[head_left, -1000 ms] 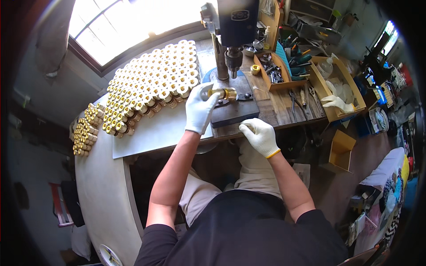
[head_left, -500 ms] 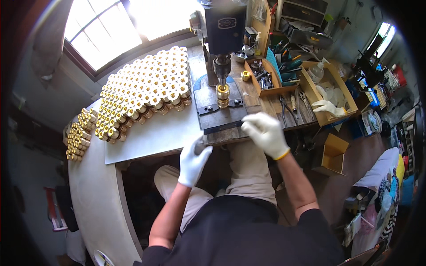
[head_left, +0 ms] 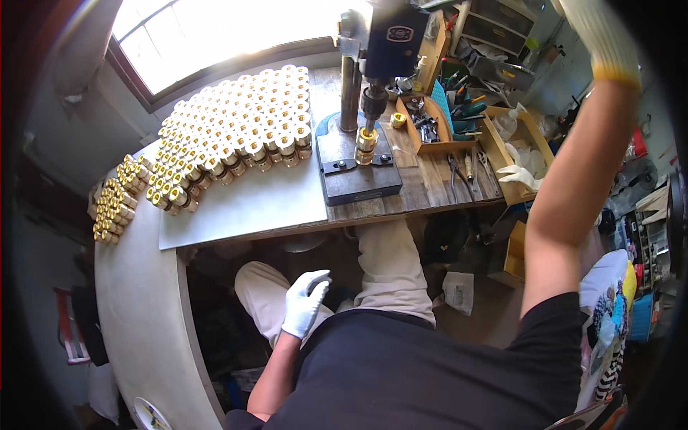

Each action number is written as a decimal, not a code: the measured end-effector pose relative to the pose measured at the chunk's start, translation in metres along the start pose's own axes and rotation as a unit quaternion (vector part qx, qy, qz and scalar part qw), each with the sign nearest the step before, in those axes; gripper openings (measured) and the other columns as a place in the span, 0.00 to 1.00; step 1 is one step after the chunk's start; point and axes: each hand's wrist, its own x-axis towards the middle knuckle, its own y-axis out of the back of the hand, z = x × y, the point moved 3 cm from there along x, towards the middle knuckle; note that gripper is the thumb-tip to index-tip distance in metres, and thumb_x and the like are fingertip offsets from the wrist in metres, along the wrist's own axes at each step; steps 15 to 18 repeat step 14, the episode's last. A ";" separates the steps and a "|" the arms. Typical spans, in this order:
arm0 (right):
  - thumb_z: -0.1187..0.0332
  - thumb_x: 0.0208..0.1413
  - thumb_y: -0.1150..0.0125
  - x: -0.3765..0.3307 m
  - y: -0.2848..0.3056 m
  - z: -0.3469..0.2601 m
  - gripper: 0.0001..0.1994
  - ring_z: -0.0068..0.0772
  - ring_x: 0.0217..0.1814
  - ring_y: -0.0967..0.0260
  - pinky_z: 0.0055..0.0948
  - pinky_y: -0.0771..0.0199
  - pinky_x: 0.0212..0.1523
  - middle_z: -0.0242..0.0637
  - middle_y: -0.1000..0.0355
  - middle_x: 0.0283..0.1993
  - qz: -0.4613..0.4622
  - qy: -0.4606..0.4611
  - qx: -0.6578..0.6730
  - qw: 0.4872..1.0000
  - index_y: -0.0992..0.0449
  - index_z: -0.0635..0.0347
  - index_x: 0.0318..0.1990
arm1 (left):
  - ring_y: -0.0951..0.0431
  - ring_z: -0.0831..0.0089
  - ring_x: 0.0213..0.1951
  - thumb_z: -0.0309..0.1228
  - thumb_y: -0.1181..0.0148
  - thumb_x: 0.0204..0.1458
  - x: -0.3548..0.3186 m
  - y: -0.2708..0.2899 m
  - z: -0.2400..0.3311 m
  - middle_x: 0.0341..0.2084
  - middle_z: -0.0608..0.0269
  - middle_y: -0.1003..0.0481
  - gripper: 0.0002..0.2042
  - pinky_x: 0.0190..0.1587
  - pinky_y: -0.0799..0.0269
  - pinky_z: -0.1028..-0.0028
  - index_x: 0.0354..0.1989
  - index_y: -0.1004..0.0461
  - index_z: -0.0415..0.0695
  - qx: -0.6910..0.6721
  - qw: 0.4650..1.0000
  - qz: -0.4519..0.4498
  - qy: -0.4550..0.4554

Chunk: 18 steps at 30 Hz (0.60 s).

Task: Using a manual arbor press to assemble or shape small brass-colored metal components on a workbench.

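Observation:
My left hand, in a white glove, hangs low over my lap below the bench edge, fingers loosely apart and holding nothing. My right hand, also gloved, is raised high at the top right, and the picture's edge cuts off its fingers. A brass fitting stands upright on the dark base plate right under the spindle of the bench press. Neither hand touches the fitting.
Several rows of brass fittings cover the grey sheet at the left; more stand on the curved counter. Wooden trays of tools and a box with gloves sit to the right. A cardboard box lies on the floor.
My left hand has left the fitting on the press base and dropped to my lap. My right hand has risen from the bench edge to high at the top right.

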 end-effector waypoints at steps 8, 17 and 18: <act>0.64 0.73 0.37 -0.227 -0.058 0.006 0.17 0.53 0.48 0.15 0.41 0.18 0.51 0.61 0.18 0.46 -0.151 -0.075 0.071 0.983 0.18 0.67 0.61 | 0.16 0.51 0.51 0.26 0.25 0.56 0.049 -0.067 0.114 0.49 0.51 0.18 0.19 0.56 0.20 0.62 0.57 0.18 0.41 0.192 0.911 -0.131 -0.340; 0.63 0.73 0.39 -0.182 -0.094 0.020 0.27 0.58 0.49 0.17 0.41 0.20 0.54 0.62 0.19 0.50 -0.324 -0.029 0.098 0.940 0.31 0.60 0.75 | 0.24 0.49 0.61 0.45 0.23 0.47 0.095 -0.173 0.315 0.59 0.54 0.22 0.32 0.67 0.32 0.50 0.61 0.20 0.47 0.124 0.745 -0.095 -0.649; 0.63 0.73 0.39 -0.182 -0.094 0.020 0.27 0.58 0.49 0.17 0.41 0.20 0.54 0.62 0.19 0.50 -0.324 -0.029 0.098 0.940 0.31 0.60 0.75 | 0.24 0.49 0.61 0.45 0.23 0.47 0.095 -0.173 0.315 0.59 0.54 0.22 0.32 0.67 0.32 0.50 0.61 0.20 0.47 0.124 0.745 -0.095 -0.649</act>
